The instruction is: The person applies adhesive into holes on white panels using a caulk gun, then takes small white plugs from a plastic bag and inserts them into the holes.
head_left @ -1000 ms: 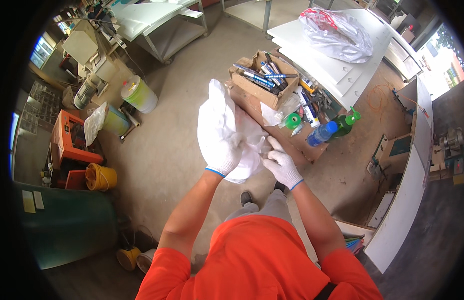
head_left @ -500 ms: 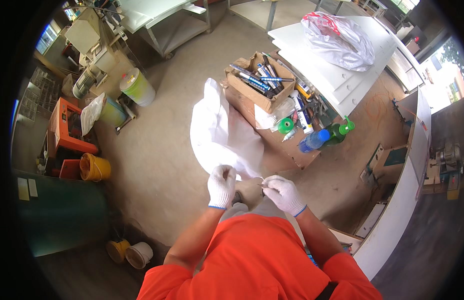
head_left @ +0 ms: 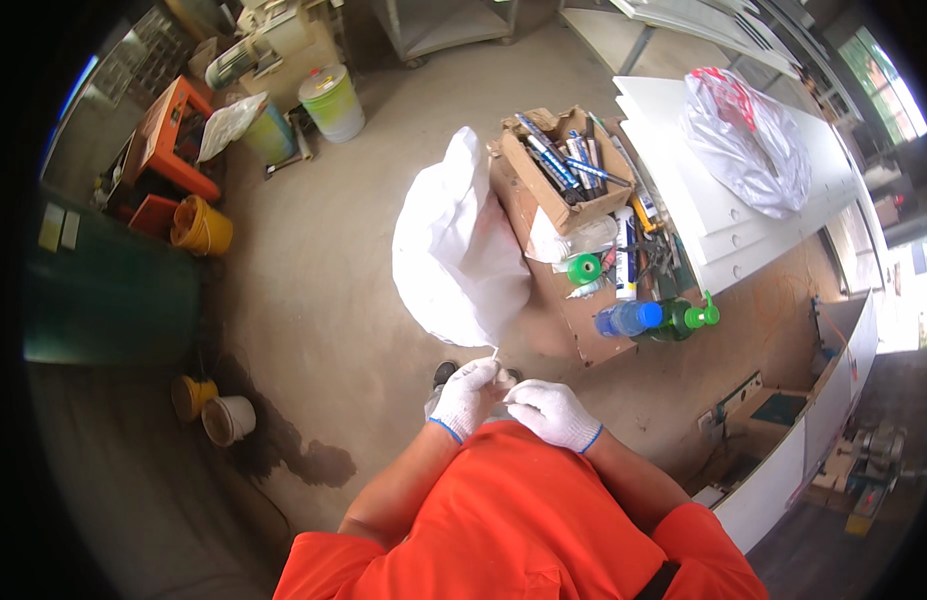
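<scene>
Both my hands wear white knit gloves with blue cuffs and meet close in front of my orange shirt. A thin white strand (head_left: 496, 353) rises from the closed fingers of my left hand (head_left: 468, 396) toward the white bag (head_left: 449, 270). My right hand (head_left: 556, 414) is beside it, its fingers pinched on a small thin thing too small to name. The large white bag stands crumpled just beyond my hands, against a brown work surface (head_left: 559, 310).
On the work surface are a cardboard box (head_left: 572, 210) of marker-like tubes, a green roll (head_left: 584, 269), a blue-capped bottle (head_left: 629, 319) and a green pump bottle (head_left: 681, 320). White panels (head_left: 674, 190) carry a plastic bag (head_left: 749, 150) at right. Buckets (head_left: 229, 420) stand at left.
My hands have come together and lower, toward my body. The view has turned, so the bag and work surface appear shifted.
</scene>
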`<state>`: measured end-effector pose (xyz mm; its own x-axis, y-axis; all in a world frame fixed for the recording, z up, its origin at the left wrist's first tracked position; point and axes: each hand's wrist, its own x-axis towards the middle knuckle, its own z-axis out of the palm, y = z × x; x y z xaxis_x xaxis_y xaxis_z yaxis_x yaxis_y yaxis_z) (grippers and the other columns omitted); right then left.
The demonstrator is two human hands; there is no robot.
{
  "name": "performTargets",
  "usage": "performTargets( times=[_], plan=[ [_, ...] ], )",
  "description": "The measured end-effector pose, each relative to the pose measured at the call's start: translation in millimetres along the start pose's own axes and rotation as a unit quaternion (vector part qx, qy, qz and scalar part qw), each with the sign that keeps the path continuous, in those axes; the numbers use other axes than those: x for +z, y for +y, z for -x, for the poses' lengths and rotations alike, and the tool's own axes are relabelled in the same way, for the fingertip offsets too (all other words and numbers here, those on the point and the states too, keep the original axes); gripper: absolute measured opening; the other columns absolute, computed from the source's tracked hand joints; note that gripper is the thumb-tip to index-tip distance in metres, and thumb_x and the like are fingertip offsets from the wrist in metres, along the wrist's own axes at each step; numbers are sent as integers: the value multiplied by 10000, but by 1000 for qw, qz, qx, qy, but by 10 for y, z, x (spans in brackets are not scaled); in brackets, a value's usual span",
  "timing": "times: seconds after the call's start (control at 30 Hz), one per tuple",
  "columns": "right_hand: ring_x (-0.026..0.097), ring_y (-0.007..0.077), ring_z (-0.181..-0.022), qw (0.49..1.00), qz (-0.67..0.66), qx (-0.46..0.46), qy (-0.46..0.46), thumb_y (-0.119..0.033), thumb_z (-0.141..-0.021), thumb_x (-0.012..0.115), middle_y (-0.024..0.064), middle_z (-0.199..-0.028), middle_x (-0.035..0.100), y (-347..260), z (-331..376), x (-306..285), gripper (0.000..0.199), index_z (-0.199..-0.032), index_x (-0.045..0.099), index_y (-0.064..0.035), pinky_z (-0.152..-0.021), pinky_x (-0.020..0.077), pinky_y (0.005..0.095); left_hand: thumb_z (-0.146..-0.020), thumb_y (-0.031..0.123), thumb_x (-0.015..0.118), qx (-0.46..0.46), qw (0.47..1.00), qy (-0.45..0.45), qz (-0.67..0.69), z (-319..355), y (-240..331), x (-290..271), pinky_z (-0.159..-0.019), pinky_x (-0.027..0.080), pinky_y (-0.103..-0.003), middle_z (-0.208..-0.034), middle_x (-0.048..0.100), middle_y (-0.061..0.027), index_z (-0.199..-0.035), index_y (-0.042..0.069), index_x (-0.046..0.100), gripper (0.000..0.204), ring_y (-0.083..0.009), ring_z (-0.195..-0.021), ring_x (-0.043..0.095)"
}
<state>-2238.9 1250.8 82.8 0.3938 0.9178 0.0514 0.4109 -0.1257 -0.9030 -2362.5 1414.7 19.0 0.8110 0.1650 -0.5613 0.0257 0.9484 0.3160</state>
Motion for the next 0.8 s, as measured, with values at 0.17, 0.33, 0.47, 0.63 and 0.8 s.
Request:
performTargets(
  times=[0.17,0.33,0.47,0.63,0.8],
  plan=[
    [741,375,-856,992,119,-23,20,-153,-955,730,147,-945,755,154,-99,-186,127,-1042,733,-61,-750,597,459,-1040,160,652,75,990,94,-74,62,-209,32,-797,526,-333,-877,729,-65,-954,54,724,154,-179,-806,677],
    [729,347,-804,961,253,-108,6,-199,-963,711,115,-881,738,292,-333,-137,101,-1001,715,-106,-686,577,477,-990,131,674,139,967,161,-139,175,-355,150,-735,497,-276,-770,709,-59,-879,31,723,157,-134,-732,635],
    [715,342,-770,946,288,-146,-35,-212,-968,683,105,-822,708,418,-479,-5,105,-923,679,-118,-659,567,481,-981,142,707,148,955,188,-175,221,-408,168,-696,489,-282,-755,691,-55,-841,28,710,180,-134,-700,615],
    [715,343,-755,938,303,-153,-73,-223,-964,663,106,-804,701,473,-499,98,123,-899,664,-119,-651,565,485,-961,123,701,168,943,207,-198,245,-446,114,-667,473,-277,-742,676,-48,-817,17,703,179,-129,-686,603],
    [747,366,-809,904,370,-93,-195,-176,-948,613,152,-846,740,660,-264,37,137,-883,705,-98,-702,594,485,-926,61,670,134,946,226,-188,417,-383,214,-658,475,-259,-743,669,-44,-797,5,699,143,-121,-671,589]
  ],
)
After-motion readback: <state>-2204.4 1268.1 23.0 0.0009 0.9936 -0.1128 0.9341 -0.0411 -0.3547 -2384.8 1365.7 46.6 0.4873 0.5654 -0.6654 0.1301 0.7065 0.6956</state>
